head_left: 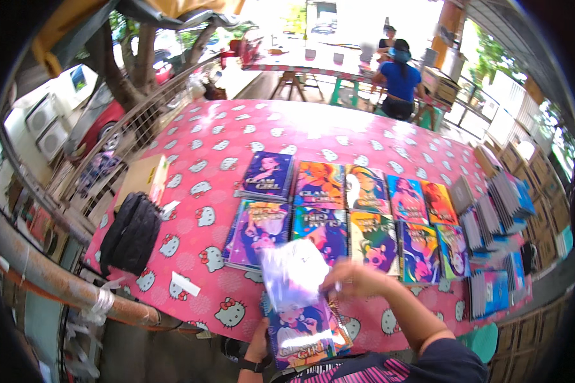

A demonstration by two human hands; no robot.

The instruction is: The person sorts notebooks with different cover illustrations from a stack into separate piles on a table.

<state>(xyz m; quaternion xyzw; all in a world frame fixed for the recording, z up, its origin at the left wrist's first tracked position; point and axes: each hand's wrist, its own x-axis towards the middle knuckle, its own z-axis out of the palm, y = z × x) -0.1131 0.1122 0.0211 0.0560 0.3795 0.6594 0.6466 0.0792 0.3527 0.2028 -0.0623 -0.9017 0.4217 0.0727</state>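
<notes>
Close to me at the table's front edge, my left hand [259,343] grips a spiral notebook [300,332] with a purple illustrated cover by its left side. At least one more notebook with an orange edge shows under it. A glossy, see-through sheet [292,271] stands up from the notebook's far end, bright with glare. My right hand [351,279] is at the sheet's right edge, fingers bent together there; the fingertips are partly blurred. Just beyond lie two rows of illustrated notebooks, among them a purple stack [259,230] and a dark blue stack [268,173].
The pink patterned tablecloth [204,182] covers the table. On the left are a black bag [131,233], a cardboard box [148,175] and a white paper strip [185,285]. Notebook piles [489,293] line the right edge. A person in blue [400,80] sits at a far table.
</notes>
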